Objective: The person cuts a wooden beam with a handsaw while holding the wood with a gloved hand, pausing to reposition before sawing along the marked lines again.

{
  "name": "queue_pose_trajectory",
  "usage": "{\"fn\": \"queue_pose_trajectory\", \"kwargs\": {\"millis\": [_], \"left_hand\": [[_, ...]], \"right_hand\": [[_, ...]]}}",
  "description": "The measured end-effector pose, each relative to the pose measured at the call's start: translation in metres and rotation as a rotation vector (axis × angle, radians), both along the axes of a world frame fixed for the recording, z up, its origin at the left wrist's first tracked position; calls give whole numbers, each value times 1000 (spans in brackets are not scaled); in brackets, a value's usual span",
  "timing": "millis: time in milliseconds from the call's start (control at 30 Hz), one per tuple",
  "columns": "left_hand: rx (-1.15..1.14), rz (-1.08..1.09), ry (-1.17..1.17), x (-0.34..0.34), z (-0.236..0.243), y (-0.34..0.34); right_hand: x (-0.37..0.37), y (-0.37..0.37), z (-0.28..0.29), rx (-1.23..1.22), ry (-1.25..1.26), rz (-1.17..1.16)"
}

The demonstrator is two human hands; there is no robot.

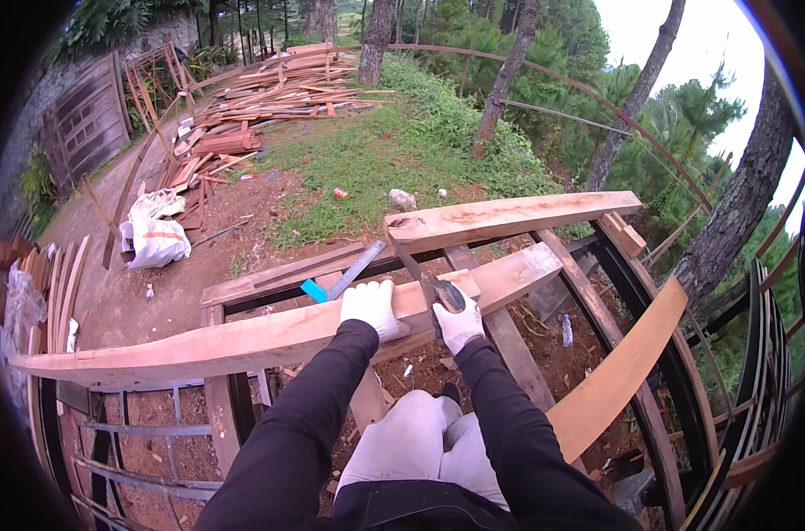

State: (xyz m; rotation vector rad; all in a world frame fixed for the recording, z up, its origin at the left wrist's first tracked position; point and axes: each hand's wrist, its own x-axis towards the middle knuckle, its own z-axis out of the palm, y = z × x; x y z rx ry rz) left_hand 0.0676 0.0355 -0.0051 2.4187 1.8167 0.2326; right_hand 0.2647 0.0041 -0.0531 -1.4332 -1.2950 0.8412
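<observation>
Both of my hands wear white gloves. My left hand (pixel 371 310) presses down on a long, thick wooden beam (pixel 199 347), its fingers curled over the far edge. My right hand (pixel 460 327) is closed around the dark handle of a handsaw (pixel 447 295). The saw's blade points away and slightly left, over the beam; how deep it sits in the wood cannot be made out. Just beyond my left hand lies a try square (pixel 356 269) with a metal blade and a blue stock. A second thick beam (pixel 509 219) lies farther off, right of the saw.
Crosswise timbers (pixel 513 354) and dark frame rails (pixel 646 332) support the beams. At right leans a thin, light-brown board (pixel 624 372). A white sack (pixel 155 232) lies on the ground at left, near a large lumber pile (pixel 279 84). A tree trunk (pixel 743 177) stands at right.
</observation>
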Motion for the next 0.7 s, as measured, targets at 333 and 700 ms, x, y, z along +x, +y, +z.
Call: {"fn": "queue_pose_trajectory", "kwargs": {"millis": [333,700], "left_hand": [[-56,57,28,-31,-12,-22],[-13,65,22,-23,-12,-1]], "right_hand": [[51,-261,52,24,-292,-10],[18,-118,23,65,-101,28]]}}
